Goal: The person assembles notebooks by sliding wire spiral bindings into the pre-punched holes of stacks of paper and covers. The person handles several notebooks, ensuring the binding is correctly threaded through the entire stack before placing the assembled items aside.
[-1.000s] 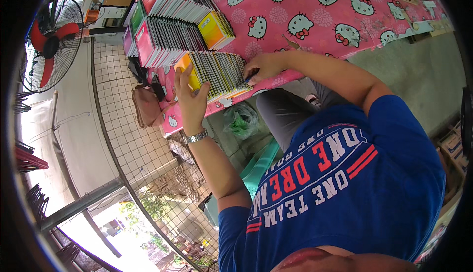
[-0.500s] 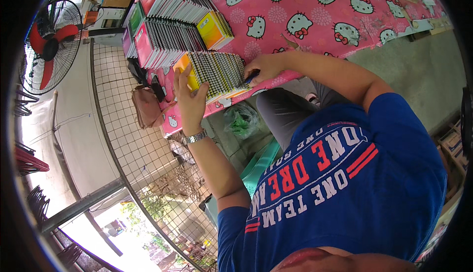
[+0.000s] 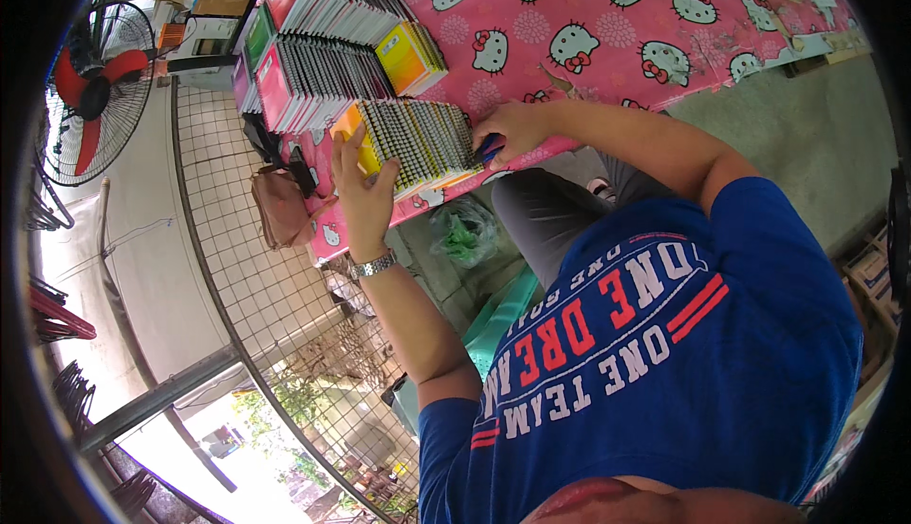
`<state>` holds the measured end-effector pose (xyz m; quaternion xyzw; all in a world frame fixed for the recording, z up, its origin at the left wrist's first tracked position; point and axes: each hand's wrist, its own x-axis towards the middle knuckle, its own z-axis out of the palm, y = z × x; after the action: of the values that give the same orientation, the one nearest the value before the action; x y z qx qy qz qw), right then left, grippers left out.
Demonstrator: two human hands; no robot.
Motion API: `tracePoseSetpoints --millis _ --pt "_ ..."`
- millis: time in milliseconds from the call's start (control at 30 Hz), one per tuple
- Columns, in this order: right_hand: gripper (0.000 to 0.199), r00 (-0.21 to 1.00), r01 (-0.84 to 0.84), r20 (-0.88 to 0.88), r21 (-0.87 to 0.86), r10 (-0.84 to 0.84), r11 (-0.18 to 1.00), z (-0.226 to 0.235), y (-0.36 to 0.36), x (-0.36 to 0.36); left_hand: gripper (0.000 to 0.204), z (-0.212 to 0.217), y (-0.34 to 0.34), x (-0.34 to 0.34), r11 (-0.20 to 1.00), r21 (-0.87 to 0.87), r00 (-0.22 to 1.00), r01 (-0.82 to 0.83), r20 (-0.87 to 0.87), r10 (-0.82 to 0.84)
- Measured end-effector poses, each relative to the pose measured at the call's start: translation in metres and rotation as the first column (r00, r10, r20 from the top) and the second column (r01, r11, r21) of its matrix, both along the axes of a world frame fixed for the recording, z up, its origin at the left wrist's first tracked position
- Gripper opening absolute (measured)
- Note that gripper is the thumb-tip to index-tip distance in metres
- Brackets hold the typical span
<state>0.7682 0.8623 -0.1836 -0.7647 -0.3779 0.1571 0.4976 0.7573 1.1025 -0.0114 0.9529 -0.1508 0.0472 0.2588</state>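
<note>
A row of spiral-bound notebooks [image 3: 418, 140] with yellow covers stands on the table's near edge, coils facing up. My left hand [image 3: 363, 187] lies against the row's left end, fingers stretched over the yellow cover and thumb apart by the coils. At the right end, my right hand [image 3: 517, 130] is closed round a small blue-handled tool [image 3: 492, 148], held close to the last coils. The tool's working end is too small and covered to make out.
Behind stand more spiral notebook stacks [image 3: 327, 83] and a yellow-covered bundle [image 3: 411, 54] on the pink patterned tablecloth [image 3: 531, 26]. A brown pouch [image 3: 281, 207] hangs at the left edge beside wire mesh [image 3: 223, 196]. Below are a plastic bag [image 3: 465, 232] and a fan [image 3: 95, 97] stands far left.
The blue handles in my right hand show more and look further apart. That hand has shifted very slightly; my left hand stays on the row's end.
</note>
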Motion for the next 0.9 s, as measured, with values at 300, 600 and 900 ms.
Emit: tracePoseSetpoints --millis 300,600,900 --pt "0.036 0.930 -0.145 -0.362 -0.199 0.064 0.969 0.020 0.009 0.008 0.062 0.002 -0.001 -0.004 0.999 0.006 0.999 -0.033 -0.016 0.033" --pt "0.036 0.978 0.074 0.202 -0.098 -0.054 0.992 -0.009 0.006 0.004 0.061 0.003 -0.004 -0.002 1.000 0.007 1.000 -0.013 -0.006 0.013" --pt "0.042 0.998 -0.065 -0.027 -0.137 0.062 0.988 -0.002 0.002 0.007 0.061 0.002 -0.002 -0.002 1.000 0.002 1.000 -0.011 -0.013 0.011"
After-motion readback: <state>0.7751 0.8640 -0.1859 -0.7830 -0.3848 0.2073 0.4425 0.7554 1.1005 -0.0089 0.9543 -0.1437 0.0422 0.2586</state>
